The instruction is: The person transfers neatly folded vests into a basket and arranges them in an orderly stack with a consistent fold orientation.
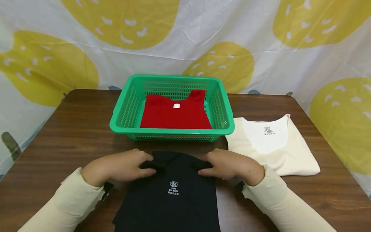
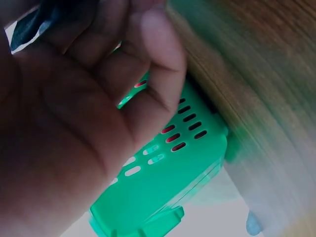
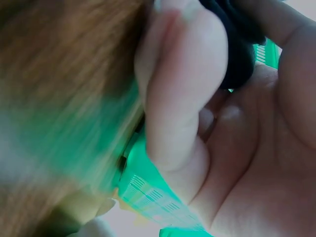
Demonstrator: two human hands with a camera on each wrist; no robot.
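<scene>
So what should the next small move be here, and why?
Perhaps ease the hands slightly apart to flatten the top edge of the black garment: the left hand and right hand grip it at opposite sides, and the cloth looks rumpled beside the left one.

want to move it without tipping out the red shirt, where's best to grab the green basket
Probably grip the green basket by its rim at the left and right ends, coming from outside and slightly above. It stands upright, its rim jutting out over sloping walls, giving an edge to hook under. The cream shirt lies close on the right.
</scene>
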